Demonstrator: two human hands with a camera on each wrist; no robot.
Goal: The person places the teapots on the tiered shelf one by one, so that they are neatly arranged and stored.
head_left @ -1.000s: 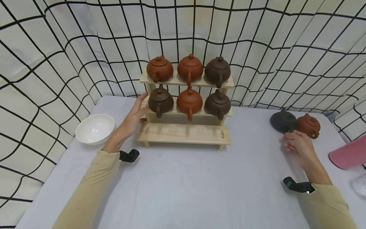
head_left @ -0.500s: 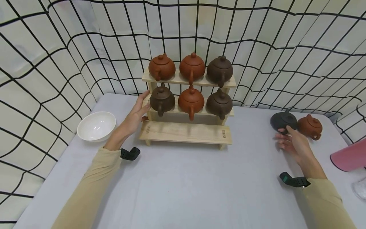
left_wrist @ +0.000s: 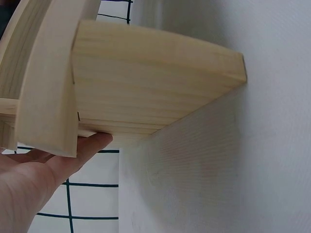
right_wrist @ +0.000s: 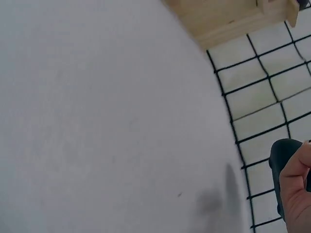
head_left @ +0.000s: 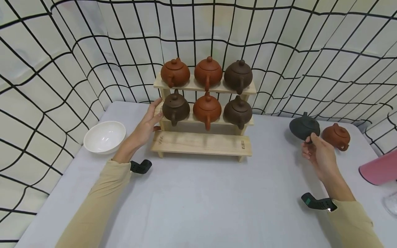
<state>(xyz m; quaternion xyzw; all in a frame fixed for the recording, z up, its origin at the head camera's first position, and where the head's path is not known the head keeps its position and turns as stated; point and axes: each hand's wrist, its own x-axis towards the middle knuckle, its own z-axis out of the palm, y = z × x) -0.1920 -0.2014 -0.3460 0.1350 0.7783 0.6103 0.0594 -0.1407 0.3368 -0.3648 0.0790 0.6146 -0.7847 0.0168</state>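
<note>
My right hand (head_left: 322,155) pinches the handle of a dark grey teapot (head_left: 304,126), which is raised off the table and tilted. Part of this teapot shows at the edge of the right wrist view. Beside it, a reddish-brown teapot (head_left: 336,136) stands on the table. My left hand (head_left: 142,129) grips the left end of a three-tier wooden stand (head_left: 201,143), thumb in front. In the left wrist view, a finger reaches under the stand's wood (left_wrist: 131,77). Several teapots, including an orange-red one (head_left: 207,108) and a dark brown one (head_left: 238,75), sit on the two upper tiers.
On the left of the white-covered table (head_left: 198,199) stands a white bowl (head_left: 104,137). A pink cylinder (head_left: 378,168) lies near the right edge, beside a clear object (head_left: 391,203). Black netting (head_left: 263,43) over white cloth surrounds the back and sides.
My right hand has moved onto the dark grey teapot's handle and lifted the pot off the table, slightly leftward. My left hand stays on the stand.
</note>
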